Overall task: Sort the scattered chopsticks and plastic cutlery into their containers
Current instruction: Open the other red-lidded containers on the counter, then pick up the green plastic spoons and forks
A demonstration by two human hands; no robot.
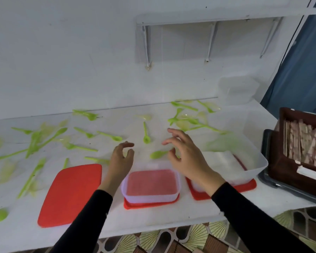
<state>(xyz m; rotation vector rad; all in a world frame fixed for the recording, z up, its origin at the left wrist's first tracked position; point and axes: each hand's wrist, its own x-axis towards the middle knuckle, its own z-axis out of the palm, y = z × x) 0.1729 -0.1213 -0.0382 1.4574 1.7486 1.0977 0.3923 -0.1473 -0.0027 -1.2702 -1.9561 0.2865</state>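
Observation:
Several green plastic spoons [145, 134] and forks lie scattered over the white table [153, 216]. A small clear container [150, 185] stands on a red lid at the front centre. A larger clear container [244, 161] stands on another red lid to the right. My left hand [121, 161] hovers just behind the small container, fingers loosely curled, holding nothing. My right hand [186, 154] hovers above a green spoon [158, 154], fingers spread and empty. A brown box [299, 143] at the right holds wrapped chopsticks [305, 143].
A loose red lid [69, 196] lies at the front left. Another clear container [239, 90] stands at the back right against the wall. A white shelf on brackets [208, 21] hangs above the table. Patterned floor shows below the table's front edge.

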